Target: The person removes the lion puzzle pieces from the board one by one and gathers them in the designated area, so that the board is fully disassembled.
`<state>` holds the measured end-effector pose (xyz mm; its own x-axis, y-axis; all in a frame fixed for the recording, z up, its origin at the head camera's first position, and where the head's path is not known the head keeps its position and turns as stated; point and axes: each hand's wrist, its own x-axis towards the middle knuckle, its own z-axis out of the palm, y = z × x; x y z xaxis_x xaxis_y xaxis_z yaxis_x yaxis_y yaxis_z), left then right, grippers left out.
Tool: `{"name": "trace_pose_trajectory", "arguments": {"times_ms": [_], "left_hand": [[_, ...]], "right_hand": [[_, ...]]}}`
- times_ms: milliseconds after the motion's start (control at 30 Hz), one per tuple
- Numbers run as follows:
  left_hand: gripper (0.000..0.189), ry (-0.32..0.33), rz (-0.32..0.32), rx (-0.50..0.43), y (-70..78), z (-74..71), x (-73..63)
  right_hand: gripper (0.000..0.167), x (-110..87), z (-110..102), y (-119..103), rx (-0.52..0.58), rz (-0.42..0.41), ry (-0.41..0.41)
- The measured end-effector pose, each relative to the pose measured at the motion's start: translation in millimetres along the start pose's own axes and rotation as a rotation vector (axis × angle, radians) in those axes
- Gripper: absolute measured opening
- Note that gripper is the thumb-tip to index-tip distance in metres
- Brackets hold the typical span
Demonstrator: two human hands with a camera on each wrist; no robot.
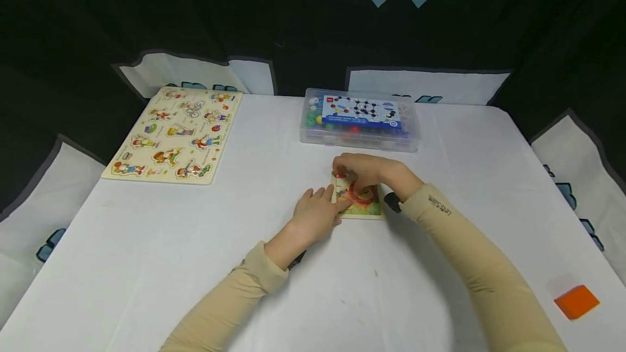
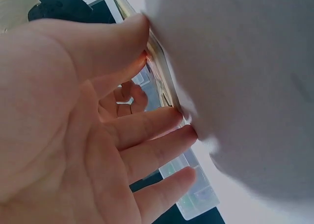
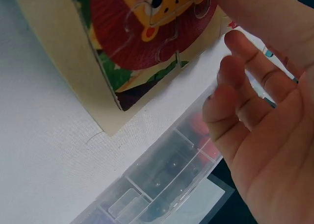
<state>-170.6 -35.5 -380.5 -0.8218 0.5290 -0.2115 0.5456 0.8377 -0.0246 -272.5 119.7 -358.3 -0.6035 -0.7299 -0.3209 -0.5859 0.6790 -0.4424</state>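
A small wooden jigsaw puzzle [image 1: 368, 209] with a lion picture in a pale frame lies on the table between both hands. My left hand [image 1: 315, 215] rests at its left side, fingers extended. In the left wrist view the thumb [image 2: 130, 35] is at the near edge, and the index finger reaches over the picture. Across the top bends my right hand [image 1: 368, 170], its thumb on the lion and its other fingers loosely bent by the upper left corner. Joins between pieces show on the lion's face [image 3: 169, 6]. The right index fingertip is hidden in the right wrist view.
Behind the puzzle stands a clear plastic box [image 1: 409, 137] of coloured balls with a printed card. A larger wooden puzzle board [image 1: 168, 129] with figures lies at the back left. An orange block [image 1: 577, 302] sits near the right edge of the white table [image 1: 146, 243].
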Motion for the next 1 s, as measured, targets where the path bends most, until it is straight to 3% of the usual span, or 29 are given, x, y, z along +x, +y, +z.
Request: {"name": "trace_pose_trajectory", "arguments": {"times_ms": [333, 633, 1000], "left_hand": [[0.047, -0.019, -0.009, -0.022, 1.6, -1.0, 0.3], [0.046, -0.025, -0.013, -0.042, 2.2, -0.6, -0.2], [0.046, 0.007, -0.010, -0.023, 2.1, 1.0, 0.2]], "right_hand": [[0.053, -3.7, 5.2, 11.2, 0.105, -0.027, 0.000], [0.036, -5.7, 9.4, 21.0, 0.116, -0.075, 0.105], [0.035, -9.9, 13.8, 22.7, 0.087, -0.080, 0.202]]}}
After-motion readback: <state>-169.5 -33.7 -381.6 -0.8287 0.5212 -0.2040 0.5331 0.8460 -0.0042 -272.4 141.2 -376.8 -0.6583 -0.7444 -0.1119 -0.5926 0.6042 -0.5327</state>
